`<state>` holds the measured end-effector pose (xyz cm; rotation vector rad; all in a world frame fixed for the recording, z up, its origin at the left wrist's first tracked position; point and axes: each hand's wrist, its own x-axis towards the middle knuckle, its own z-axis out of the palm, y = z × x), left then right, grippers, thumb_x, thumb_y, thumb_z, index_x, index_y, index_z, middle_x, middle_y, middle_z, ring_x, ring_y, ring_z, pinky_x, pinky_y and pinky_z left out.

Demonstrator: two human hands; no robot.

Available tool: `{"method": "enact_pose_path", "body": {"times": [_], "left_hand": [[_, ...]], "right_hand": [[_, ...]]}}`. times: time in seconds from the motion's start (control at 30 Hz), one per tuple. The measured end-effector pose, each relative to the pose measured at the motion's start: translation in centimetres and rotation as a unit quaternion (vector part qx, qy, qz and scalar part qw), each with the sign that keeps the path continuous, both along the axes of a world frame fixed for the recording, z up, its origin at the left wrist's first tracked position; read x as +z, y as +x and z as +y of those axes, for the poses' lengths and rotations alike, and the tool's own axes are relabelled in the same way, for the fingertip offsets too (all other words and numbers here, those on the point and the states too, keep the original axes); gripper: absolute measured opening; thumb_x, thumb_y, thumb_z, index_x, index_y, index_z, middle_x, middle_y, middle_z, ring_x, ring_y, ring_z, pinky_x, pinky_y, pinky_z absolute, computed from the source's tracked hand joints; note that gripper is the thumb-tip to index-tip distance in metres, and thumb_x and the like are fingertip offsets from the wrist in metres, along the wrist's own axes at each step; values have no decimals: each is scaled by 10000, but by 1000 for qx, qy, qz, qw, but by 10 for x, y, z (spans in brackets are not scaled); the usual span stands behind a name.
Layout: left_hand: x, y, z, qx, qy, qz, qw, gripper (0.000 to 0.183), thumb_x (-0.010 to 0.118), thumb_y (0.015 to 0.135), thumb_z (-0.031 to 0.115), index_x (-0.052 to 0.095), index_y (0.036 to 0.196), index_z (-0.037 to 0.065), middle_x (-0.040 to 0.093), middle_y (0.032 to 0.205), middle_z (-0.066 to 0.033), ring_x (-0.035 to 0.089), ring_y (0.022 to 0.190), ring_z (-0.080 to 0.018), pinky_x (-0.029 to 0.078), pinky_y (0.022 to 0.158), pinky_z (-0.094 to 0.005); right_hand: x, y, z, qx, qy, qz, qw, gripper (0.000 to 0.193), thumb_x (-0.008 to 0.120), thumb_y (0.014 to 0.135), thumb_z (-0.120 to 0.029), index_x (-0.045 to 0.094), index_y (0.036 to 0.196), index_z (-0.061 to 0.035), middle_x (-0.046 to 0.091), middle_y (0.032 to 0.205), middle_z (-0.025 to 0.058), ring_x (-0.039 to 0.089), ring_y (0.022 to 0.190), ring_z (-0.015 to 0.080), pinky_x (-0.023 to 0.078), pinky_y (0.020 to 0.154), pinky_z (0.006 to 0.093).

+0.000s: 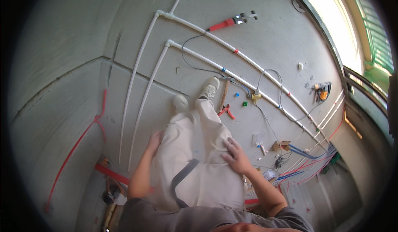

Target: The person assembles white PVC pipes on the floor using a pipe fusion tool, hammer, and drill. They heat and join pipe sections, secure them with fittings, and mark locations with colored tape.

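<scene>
My right hand (237,155) rests on the right leg of my pale trousers (213,178), with its fingers spread and nothing in it. Against the outer side of my left leg lies my left hand (154,140); its fingers are blurred and partly hidden. Beyond my knees, a red-handled pipe cutter (226,112) and a hammer (224,94) lie on the floor beside my right shoe (209,88). Farther off is a red-handled pipe welding tool (223,25) with a metal head, its cord trailing back across the pipes.
Two long white pipes (199,56) with elbows run over the floor. A power drill (321,92) lies at the right near the window. A yellow socket block (256,95), a green fitting (245,104), an open cardboard box (282,145) and blue pipes (302,151) are nearby. Red conduit (72,149) follows the left wall.
</scene>
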<state>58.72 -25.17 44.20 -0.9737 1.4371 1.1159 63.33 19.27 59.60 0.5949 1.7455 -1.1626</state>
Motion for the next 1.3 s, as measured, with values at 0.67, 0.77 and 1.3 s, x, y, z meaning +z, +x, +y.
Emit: {"method": "enact_pose_path", "body": {"times": [0.67, 0.77, 1.3], "left_hand": [[70, 298, -32, -110, -155, 64, 980, 191, 737, 939, 176, 763, 993, -4, 724, 824, -55, 658, 734, -145, 532, 681, -330], [69, 315, 2, -99, -157, 75, 980, 165, 740, 936, 159, 758, 963, -3, 724, 815, -51, 653, 730, -138, 534, 683, -322], [109, 410, 305, -261, -305, 154, 903, 280, 584, 1028, 229, 719, 1035, -16, 719, 951, -94, 650, 891, -189, 533, 814, -414]], "right_hand": [[40, 433, 84, -317, 93, -223, 917, 433, 625, 1045, -98, 644, 1435, 87, 769, 1256, 200, 731, 1144, 245, 572, 967, 336], [44, 453, 114, -330, 85, -191, 921, 387, 631, 1042, -86, 668, 1388, 82, 779, 1191, 157, 738, 1040, 203, 584, 889, 315], [-55, 649, 431, -478, 125, -162, 854, 143, 632, 1001, -86, 720, 1056, 12, 700, 828, 90, 673, 699, 174, 614, 641, 367]]}}
